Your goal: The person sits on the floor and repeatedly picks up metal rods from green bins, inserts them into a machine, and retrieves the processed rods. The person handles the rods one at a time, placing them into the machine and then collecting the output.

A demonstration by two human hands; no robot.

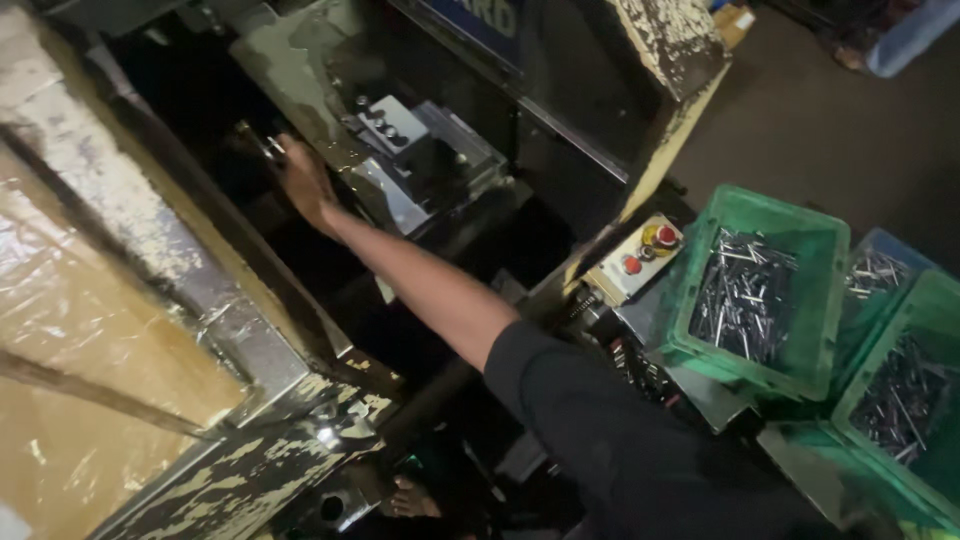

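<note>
Far left, a worn press frame (170, 270) with flaking cream paint filled the near side. One hand (305, 185), most likely the right, was extended fully from a black sleeve (600, 420), arm straight, reaching deep into the machine. Its fingers rested against a small metal part (268, 148) beside the grey die block (420, 160); whether they gripped it could not be determined in the shadow. The other hand was out of sight. Right of the arm sat a control box (635, 258) with red and yellow buttons. Far right, green crates (760, 290) held metal pins (745, 290).
</note>
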